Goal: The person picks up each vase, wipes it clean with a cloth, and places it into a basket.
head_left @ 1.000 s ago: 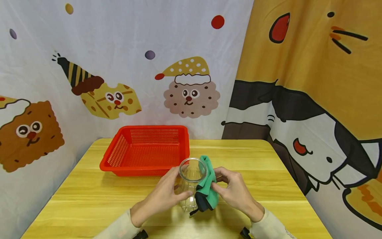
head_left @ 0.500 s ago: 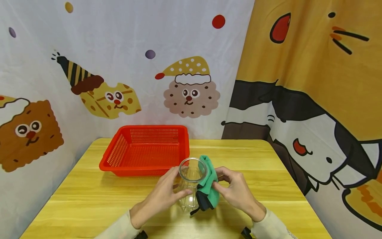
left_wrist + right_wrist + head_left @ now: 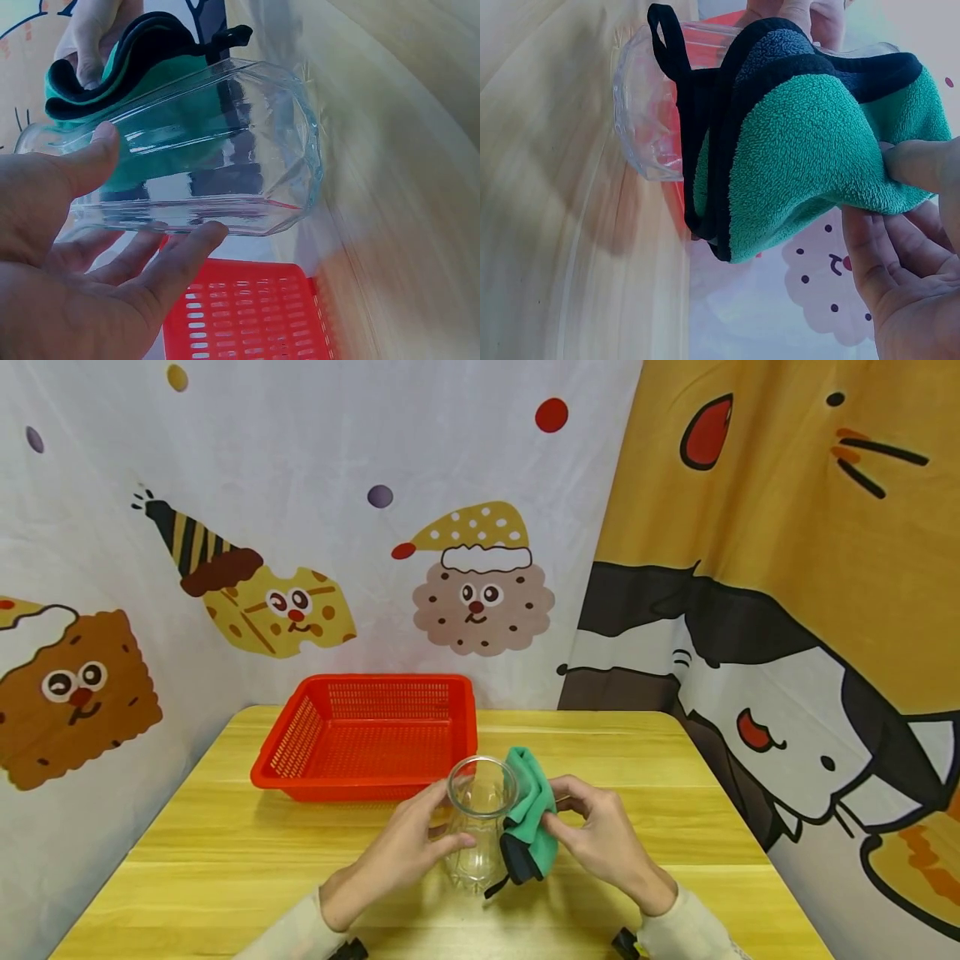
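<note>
Holding a glass jar (image 3: 476,852) in your left hand (image 3: 405,839) and a green cloth (image 3: 536,806) in your right hand (image 3: 600,835)

Your left hand curves round the side of the jar, thumb on the near side and the fingers on the far side, as your left wrist view shows. The jar is clear and faceted, with a round rim facing up. It sits in front of you between your two hands, its base down at the wooden table (image 3: 675,835); you cannot tell from these views whether the base touches the wood or hangs just above it.

Your right hand pinches the bunched cloth between thumb and fingers. The cloth is terry, with black edging, a dark grey patch and a black loop (image 3: 669,41) that dangles near the jar's base. It stands along the right side of the jar, close enough that you see its green through the glass from the left wrist; whether it touches the wall is unclear.

Behind the jar and to its left, you have a red basket (image 3: 341,792) with slotted walls on the table. Beyond the table hangs a printed curtain (image 3: 300,435) with cartoon biscuits, cheese and a cat. Your pale sleeves (image 3: 296,931) reach to both wrists.
</note>
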The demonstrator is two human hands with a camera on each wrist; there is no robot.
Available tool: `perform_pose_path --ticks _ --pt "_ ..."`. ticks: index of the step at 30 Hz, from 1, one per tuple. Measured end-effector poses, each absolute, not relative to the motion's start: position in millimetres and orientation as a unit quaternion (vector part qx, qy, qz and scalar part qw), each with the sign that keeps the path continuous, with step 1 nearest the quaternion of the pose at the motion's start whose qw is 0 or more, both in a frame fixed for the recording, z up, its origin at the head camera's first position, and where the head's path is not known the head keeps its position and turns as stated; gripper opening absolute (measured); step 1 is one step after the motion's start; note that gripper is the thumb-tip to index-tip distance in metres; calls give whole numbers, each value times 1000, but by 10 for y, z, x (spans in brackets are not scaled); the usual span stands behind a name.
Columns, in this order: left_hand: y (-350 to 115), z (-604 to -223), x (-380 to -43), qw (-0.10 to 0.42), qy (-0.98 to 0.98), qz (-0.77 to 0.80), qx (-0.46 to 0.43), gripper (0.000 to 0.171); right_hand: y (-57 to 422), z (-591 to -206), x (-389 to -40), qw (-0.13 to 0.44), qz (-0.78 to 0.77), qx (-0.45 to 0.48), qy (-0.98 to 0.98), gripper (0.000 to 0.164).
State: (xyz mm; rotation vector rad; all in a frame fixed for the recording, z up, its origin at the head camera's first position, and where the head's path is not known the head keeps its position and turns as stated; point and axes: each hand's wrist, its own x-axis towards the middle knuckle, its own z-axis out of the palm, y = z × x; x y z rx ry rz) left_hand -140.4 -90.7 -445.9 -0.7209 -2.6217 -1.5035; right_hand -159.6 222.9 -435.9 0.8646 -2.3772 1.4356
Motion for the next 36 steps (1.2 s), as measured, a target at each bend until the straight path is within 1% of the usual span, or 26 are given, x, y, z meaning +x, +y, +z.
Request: perform_pose_path --ticks 3,7,12,16,18,22,24,26,31,34,36 --pt "-925 -4463 -1411 -3 -831 -508 -227 74 2251 -4356 -1600 117 489 295 -813 42" --pt "-951 -4465 -1420 -17 -825 -519 -224 66 2279 -4349 -1603 124 483 295 -815 42" --pt "-988 -4460 -1431 -2 -846 -478 -238 61 2311 -4333 -1603 131 476 292 -819 42" --pt "-1022 -4447 -1432 15 -858 -450 -249 62 2332 -4324 -1606 136 472 294 -820 41" --pt "-1036 -4436 -1420 14 -860 -445 -249 62 2341 -4323 -1607 139 470 296 -820 41" --pt "-1046 -4416 -1375 -15 -861 -452 -233 68 2354 -4327 -1607 139 469 295 -821 41" --pt "-1030 -4408 -1341 -21 -865 -452 -217 73 2355 -4331 -1608 137 469 294 -821 41" --pt "-992 -4398 -1306 -11 -873 -444 -200 79 2353 -4337 -1608 136 469 294 -822 40" --pt "-833 -4369 -1233 38 -898 -415 -143 92 2337 -4345 -1610 134 467 294 -823 41" --pt "-750 -4377 -1233 60 -900 -413 -125 94 2322 -4343 -1609 132 466 292 -825 41" --pt "-715 -4393 -1244 75 -899 -413 -123 91 2313 -4342 -1608 129 466 291 -826 41"
